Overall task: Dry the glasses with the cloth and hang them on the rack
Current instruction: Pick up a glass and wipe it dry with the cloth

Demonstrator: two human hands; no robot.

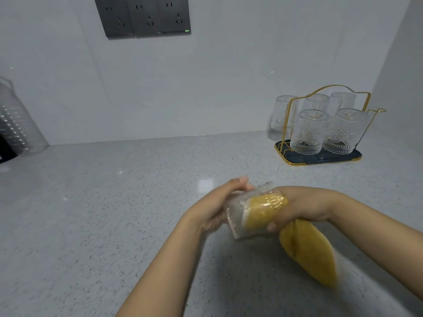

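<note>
Drying the inside is the step we judge to be in hand: our left hand (217, 202) is wrapped around the base end of a clear patterned glass (238, 216), which is tipped on its side above the worktop (114, 202), mouth pointing toward three o'clock. Our right hand (304, 207) has closed on the yellow cloth (309, 250) and pushed a wad of it through the mouth, so the yellow shows through the wall of the glass; the loose tail hangs down toward five o'clock, blurred, and whether it touches the worktop we cannot tell.

To do this well, we should keep the left hand's grip firm but not squeezing, since a wet glass held sideways may slip. We turn the glass one way and the cloth the other, pressing the wad right down to the bottom, where water would collect. The embossed outside likely holds drops in its grooves, so it deserves a wipe too.

The gold wire rack (329, 124) stands well apart at one o'clock on its dark tray, already carrying five upturned glasses. One bare peg seems to stick out at its right side, probably the place for this glass.
</note>
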